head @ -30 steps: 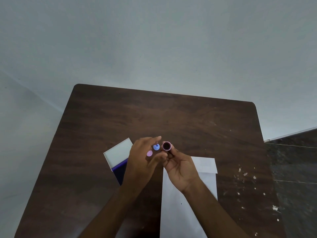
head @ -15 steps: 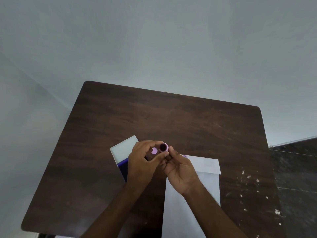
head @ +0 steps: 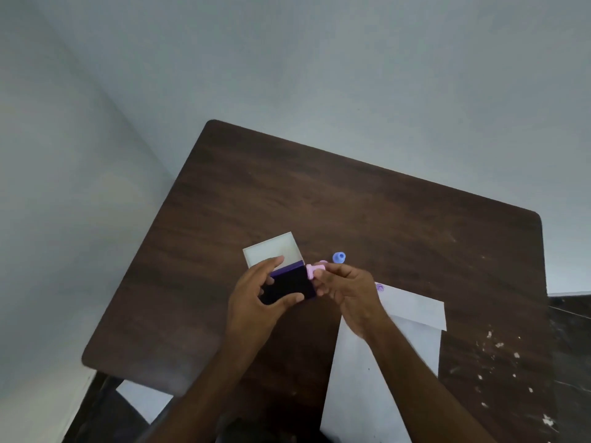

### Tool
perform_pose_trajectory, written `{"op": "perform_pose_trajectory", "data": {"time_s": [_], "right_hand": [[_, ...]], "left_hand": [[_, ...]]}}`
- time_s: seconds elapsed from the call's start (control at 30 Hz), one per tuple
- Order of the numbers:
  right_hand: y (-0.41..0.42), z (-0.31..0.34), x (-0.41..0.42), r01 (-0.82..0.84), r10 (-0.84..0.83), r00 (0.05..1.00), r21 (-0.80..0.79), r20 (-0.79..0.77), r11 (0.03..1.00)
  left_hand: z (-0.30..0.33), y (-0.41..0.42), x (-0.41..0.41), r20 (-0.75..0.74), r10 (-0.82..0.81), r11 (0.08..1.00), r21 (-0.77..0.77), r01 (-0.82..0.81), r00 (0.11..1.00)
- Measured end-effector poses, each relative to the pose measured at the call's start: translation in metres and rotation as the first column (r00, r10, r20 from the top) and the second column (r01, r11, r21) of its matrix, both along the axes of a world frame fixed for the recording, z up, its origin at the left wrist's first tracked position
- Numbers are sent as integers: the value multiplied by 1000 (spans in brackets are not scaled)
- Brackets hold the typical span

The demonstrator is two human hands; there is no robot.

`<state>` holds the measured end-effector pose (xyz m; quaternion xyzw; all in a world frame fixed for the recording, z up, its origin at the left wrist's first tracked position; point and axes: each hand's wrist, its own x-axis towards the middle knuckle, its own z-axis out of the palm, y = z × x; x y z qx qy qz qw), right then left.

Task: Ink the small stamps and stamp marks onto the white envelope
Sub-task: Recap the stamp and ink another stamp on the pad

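Observation:
My left hand grips the open ink pad, thumb on its near edge and fingers over its far edge; the white lid stands hinged open behind the dark pad. A small pink stamp is pinched in the fingertips of my right hand, lying sideways at the pad's right corner. A blue stamp rests on the table just beyond my right hand. The white envelope lies to the right under my right forearm, with a purple mark at its far left corner.
The dark wooden table stands against a pale wall. White specks dot its right side. A white sheet shows below the table's near left edge. A dark surface lies to the right.
My left hand left the stamp and took hold of the ink pad. My right hand turned the pink stamp and brought it to the pad's corner. The view swung left.

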<state>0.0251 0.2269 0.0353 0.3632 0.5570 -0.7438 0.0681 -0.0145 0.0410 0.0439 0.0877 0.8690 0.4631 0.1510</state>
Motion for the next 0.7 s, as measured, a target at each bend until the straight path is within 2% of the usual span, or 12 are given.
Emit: {"op": "perform_pose_trajectory", "data": {"time_s": [0.07, 0.13, 0.2, 0.23, 0.4, 0.47, 0.6, 0.7], "right_hand": [[-11, -8, -6, -125, 94, 989, 319, 111, 939], [-26, -19, -7, -260, 182, 965, 566, 192, 782], [-43, -31, -5, -312, 249, 948, 720, 196, 620], [-52, -37, -5, -329, 282, 939, 752, 197, 571], [-67, -61, -6, -525, 366, 850, 671, 380, 523], [-68, -63, -6, -544, 393, 838, 651, 380, 530], [-73, -67, -3, -574, 471, 797, 717, 378, 395], [-77, -68, -4, -586, 430, 806, 647, 406, 488]], "left_hand": [[-15, -15, -4, -22, -27, 992, -123, 24, 999], [-29, -25, -5, -47, -104, 956, -281, 87, 993], [-41, -29, -4, -26, -161, 923, -357, 141, 987], [-46, -30, -3, -12, -169, 920, -359, 154, 985], [-65, -24, -2, -53, -223, 892, -414, 182, 973], [-68, -22, -3, -70, -228, 885, -430, 177, 971], [-70, -20, -7, -123, -233, 867, -476, 149, 965], [-73, -18, -8, -144, -240, 857, -495, 140, 960]]}}
